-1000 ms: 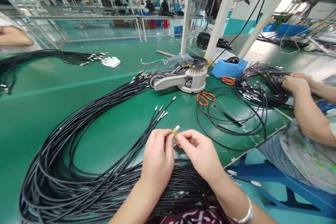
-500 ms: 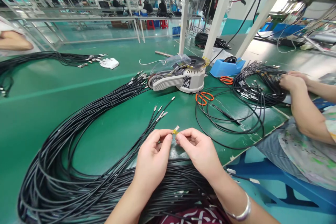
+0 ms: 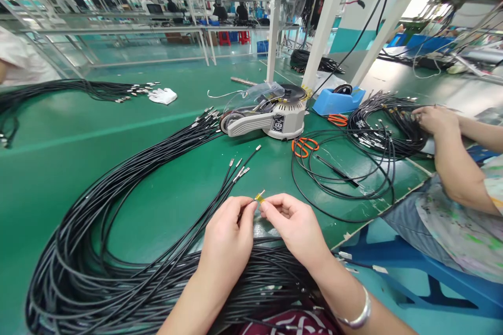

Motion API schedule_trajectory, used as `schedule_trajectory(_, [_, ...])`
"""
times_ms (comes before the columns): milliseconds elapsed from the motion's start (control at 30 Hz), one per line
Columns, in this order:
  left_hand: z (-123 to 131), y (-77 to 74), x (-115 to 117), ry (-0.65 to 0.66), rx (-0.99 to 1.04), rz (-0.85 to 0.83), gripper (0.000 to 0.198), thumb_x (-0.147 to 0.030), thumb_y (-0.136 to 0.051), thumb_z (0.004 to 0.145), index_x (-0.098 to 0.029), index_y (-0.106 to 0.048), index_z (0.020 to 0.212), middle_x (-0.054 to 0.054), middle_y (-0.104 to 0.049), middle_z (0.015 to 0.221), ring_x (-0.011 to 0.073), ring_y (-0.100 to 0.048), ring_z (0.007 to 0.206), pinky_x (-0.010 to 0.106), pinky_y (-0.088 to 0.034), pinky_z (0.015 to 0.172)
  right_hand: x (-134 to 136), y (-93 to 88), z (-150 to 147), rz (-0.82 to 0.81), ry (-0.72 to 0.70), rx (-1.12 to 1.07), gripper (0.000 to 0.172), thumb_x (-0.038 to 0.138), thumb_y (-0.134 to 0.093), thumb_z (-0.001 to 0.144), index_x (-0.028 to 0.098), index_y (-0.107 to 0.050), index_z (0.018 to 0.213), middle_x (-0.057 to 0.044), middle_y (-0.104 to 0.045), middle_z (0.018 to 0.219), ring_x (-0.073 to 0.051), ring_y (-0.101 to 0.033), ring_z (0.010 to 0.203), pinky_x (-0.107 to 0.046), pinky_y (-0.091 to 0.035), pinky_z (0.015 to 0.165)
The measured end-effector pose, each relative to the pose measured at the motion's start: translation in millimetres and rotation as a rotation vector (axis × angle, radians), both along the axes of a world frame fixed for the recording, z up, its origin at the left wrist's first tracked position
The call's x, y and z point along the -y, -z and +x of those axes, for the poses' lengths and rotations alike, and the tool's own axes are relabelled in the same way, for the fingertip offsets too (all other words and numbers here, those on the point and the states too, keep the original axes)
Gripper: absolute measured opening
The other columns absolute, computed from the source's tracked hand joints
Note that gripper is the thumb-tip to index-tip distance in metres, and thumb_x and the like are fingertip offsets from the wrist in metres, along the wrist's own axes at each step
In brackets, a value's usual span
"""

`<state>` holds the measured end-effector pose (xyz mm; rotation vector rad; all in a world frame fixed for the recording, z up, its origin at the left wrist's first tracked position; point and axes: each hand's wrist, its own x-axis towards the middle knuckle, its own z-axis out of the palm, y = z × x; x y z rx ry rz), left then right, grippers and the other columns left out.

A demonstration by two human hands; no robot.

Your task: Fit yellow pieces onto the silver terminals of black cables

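Observation:
My left hand (image 3: 230, 241) and my right hand (image 3: 293, 225) meet over the green table (image 3: 78, 157), both pinched on the end of one thin black cable. Its metal tip with a yellow tape wrap (image 3: 259, 197) sticks up between my fingertips. A big coil of black cables (image 3: 118, 251) lies under and left of my hands. Several loose cable ends with metal tips (image 3: 239, 168) lie just beyond my fingers.
A grey tape dispenser (image 3: 267, 115) stands mid-table, with orange scissors (image 3: 304, 145) and a blue holder (image 3: 338, 99) beside it. A smaller cable loop (image 3: 346, 178) lies at right, where another person's hands (image 3: 434, 118) handle a cable bundle. A white glove (image 3: 163, 96) lies far left.
My fingers have turned the taped tip a little between them; it now sits slightly lower and more upright. The person at far left has drawn the arm back out of view.

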<state>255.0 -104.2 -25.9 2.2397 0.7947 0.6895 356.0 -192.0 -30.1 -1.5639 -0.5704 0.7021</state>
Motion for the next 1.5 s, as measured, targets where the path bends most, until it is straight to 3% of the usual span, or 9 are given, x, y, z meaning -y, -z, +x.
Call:
schedule_trajectory(267, [0,-6.6,5,-0.01,0.028,-0.264,0.022,-0.033,-0.047,0.088,-0.019,-0.058,0.074,-0.001,-0.06,0.069,0.0118,-0.055,0.062,0.023,-0.041,0.058,-1,-4.3,0,0.018,0.005,-0.003,0.02,0.035,-0.063,0.076,0.015,-0.067,0.076,-0.006,-0.072,0.075,-0.018,-0.066,0.069,-0.029,-0.052,0.068])
schedule_trajectory(467, [0,-1.6,7,-0.011,0.114,-0.559,0.026,-0.041,-0.048,0.087,-0.018,-0.055,0.075,-0.006,-0.047,0.061,0.0055,-0.04,0.043,0.019,-0.032,0.041,2,-9.8,-1,0.007,0.007,0.034,0.02,0.034,-0.062,0.076,0.015,-0.067,0.074,-0.006,-0.071,0.074,-0.017,-0.065,0.068,-0.028,-0.052,0.065])
schedule_trajectory(700, [4,-6.5,10,-0.015,0.227,-0.768,0.023,-0.038,-0.054,0.083,-0.016,-0.054,0.075,-0.006,-0.046,0.06,0.0033,-0.039,0.038,0.016,-0.027,0.035,4,-11.8,-2,-0.003,0.017,0.066,0.018,0.032,-0.062,0.077,0.016,-0.067,0.074,-0.005,-0.071,0.074,-0.017,-0.064,0.066,-0.027,-0.051,0.065])
schedule_trajectory(867, [3,-13.3,1,0.14,0.328,-1.092,0.021,-0.032,-0.061,0.079,-0.014,-0.056,0.071,-0.006,-0.045,0.054,0.0027,-0.036,0.037,0.014,-0.026,0.032,7,-8.9,1,0.039,-0.044,0.111,0.016,0.032,-0.06,0.081,0.017,-0.066,0.076,-0.004,-0.071,0.077,-0.017,-0.064,0.07,-0.028,-0.051,0.069])
schedule_trajectory(1067, [-2,-18.3,-12,0.417,0.227,-1.493,0.021,-0.028,-0.064,0.075,-0.012,-0.057,0.062,-0.006,-0.039,0.043,0.0002,-0.025,0.03,0.012,-0.018,0.028,16,-7.2,15,0.179,-0.15,0.368,0.009,0.027,-0.065,0.081,0.019,-0.064,0.076,-0.002,-0.067,0.077,-0.015,-0.061,0.073,-0.027,-0.049,0.071])
schedule_trajectory(1200, [-8,-16.3,-14,0.549,0.113,-1.628,0.018,-0.027,-0.065,0.072,-0.012,-0.059,0.063,-0.006,-0.039,0.043,-0.0001,-0.022,0.028,0.013,-0.017,0.026,21,-13.0,29,0.335,-0.363,0.506,0.01,0.025,-0.066,0.081,0.021,-0.066,0.09,-0.004,-0.064,0.085,-0.015,-0.06,0.077,-0.029,-0.05,0.072])
schedule_trajectory(1300, [-11,-14.7,-15,0.62,0.005,-1.667,0.021,-0.031,-0.068,0.068,-0.011,-0.061,0.067,-0.007,-0.037,0.042,0.0002,-0.018,0.028,0.014,-0.015,0.025,22,-17.1,35,0.389,-0.512,0.573,0.006,0.024,-0.063,0.084,0.022,-0.068,0.084,-0.003,-0.065,0.082,-0.016,-0.061,0.079,-0.03,-0.05,0.075])
schedule_trajectory(1367, [-10,-15.1,-14,0.613,0.02,-1.601,0.024,-0.035,-0.068,0.068,-0.012,-0.06,0.068,-0.007,-0.038,0.042,0.0008,-0.019,0.029,0.015,-0.015,0.026,22,-17.9,39,0.368,-0.524,0.564,0.008,0.024,-0.061,0.085,0.023,-0.069,0.085,-0.004,-0.066,0.084,-0.016,-0.061,0.081,-0.03,-0.05,0.078])
schedule_trajectory(1500, [-4,-20.0,-7,0.332,0.09,-1.109,0.023,-0.038,-0.062,0.077,-0.016,-0.058,0.072,-0.006,-0.046,0.052,0.0023,-0.028,0.036,0.015,-0.019,0.033,25,-16.4,48,0.238,-0.446,0.334,0.017,0.029,-0.059,0.086,0.021,-0.068,0.098,-0.006,-0.067,0.098,-0.018,-0.063,0.089,-0.033,-0.051,0.082])
